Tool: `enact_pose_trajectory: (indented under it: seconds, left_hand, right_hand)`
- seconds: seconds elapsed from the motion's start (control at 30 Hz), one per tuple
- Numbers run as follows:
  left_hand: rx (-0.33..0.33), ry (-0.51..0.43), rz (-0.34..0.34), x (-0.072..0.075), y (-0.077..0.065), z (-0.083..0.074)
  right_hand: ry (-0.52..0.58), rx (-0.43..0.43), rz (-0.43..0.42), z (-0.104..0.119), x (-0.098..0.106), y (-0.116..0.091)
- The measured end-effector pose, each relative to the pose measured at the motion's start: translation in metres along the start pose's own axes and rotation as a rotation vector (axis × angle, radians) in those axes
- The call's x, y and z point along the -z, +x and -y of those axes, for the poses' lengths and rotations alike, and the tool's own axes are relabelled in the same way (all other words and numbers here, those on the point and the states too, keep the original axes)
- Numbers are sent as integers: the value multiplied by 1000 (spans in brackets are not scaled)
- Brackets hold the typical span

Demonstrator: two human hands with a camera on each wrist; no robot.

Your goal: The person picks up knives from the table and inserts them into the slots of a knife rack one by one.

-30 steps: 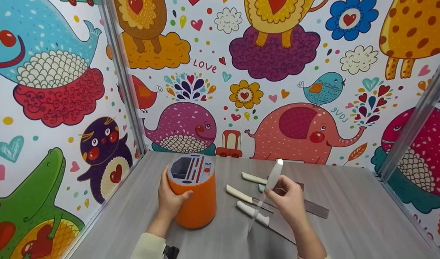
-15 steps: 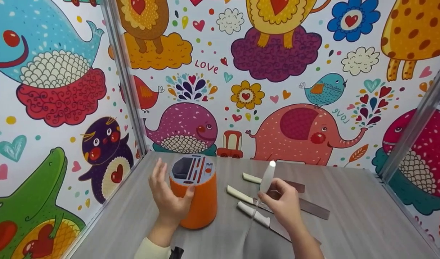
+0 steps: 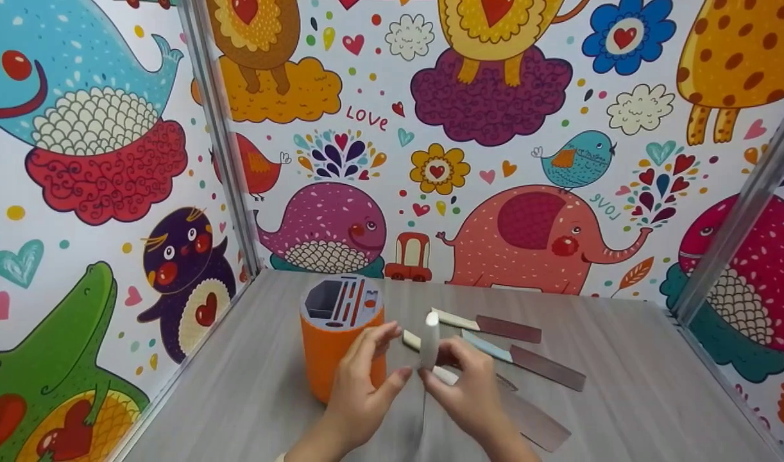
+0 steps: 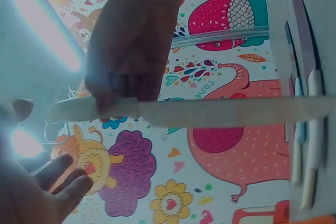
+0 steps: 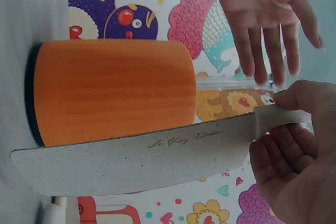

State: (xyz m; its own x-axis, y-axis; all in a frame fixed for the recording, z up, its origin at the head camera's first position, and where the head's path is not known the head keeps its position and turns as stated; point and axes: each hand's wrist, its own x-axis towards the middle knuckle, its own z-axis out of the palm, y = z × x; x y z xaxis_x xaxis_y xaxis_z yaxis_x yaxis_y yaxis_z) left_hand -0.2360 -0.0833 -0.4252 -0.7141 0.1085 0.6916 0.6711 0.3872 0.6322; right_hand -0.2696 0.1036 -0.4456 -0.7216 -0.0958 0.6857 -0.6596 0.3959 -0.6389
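Observation:
My right hand (image 3: 466, 388) pinches a kitchen knife by its white handle (image 3: 432, 340), with the blade hanging down. The right wrist view shows the broad, lettered blade (image 5: 147, 163) in front of the orange knife block (image 5: 115, 87). My left hand (image 3: 363, 394) is held just left of the handle, fingers extended and spread, apart from it in the left wrist view. Upright behind my left hand stands the knife block (image 3: 318, 359), its grey slotted top (image 3: 360, 301) facing up.
Several knives lie on the grey table (image 3: 629, 385) at the right: a cream-handled one with a dark blade (image 3: 509, 329), a light-blue-handled one (image 3: 549, 367), and a broad-bladed one (image 3: 536, 420). Another cream handle (image 3: 410, 340) is partly hidden. Patterned walls (image 3: 392, 160) enclose the table.
My left hand has let go of the knife block and moved right to beside the knife. My right hand has carried the knife left and slightly lower.

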Motion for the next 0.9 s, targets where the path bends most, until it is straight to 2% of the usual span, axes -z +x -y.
enact_pose_trajectory:
  seconds: [0.07,0.2,0.33,0.53,0.63,0.7,0.77,0.83,0.9]
  left_hand:
    - [91,-106,95,-4,1,3]
    - [162,-183,184,-11,4,11]
    - [166,-192,227,-16,5,15]
    - [145,-147,212,-18,4,14]
    - [154,-124,202,-16,2,13]
    - [174,-111,199,-15,1,13]
    - [178,-99,186,-13,1,13]
    - [180,-84,164,-11,3,13]
    - [163,-70,135,-10,4,14]
  right_hand:
    - [1,17,34,2,-5,-3]
    - [10,75,61,1,-10,-5]
    - [-7,138,69,1,-13,-7]
    - [15,113,56,-2,-20,-11]
    - [95,119,38,-5,-26,-13]
    - [192,137,33,-10,-31,-13]
    - [322,118,50,-17,-33,-10]
    - [443,65,53,-28,-33,-6]
    - [524,-10,21,-41,-31,-2]
